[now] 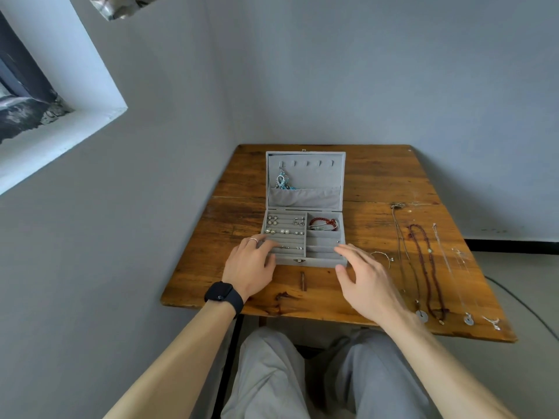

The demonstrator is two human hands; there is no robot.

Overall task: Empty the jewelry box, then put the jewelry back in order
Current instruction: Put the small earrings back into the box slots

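Right hand [366,278] nearest, spread, empty, by box [311,261] front-right corner. Left hand [251,263] spread on front-left edge. Necklaces [426,267] right on table [378,182].

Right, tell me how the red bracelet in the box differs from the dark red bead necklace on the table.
The red bracelet is coiled up in the jewelry box, in its top right compartment; the bead necklace lies stretched out long on the bare table, right of the box. The bracelet is a short loop tangled with a silvery piece; the necklace lies apart among other necklaces. The bracelet looks brighter red, the necklace darker. Both are strings of reddish beads.
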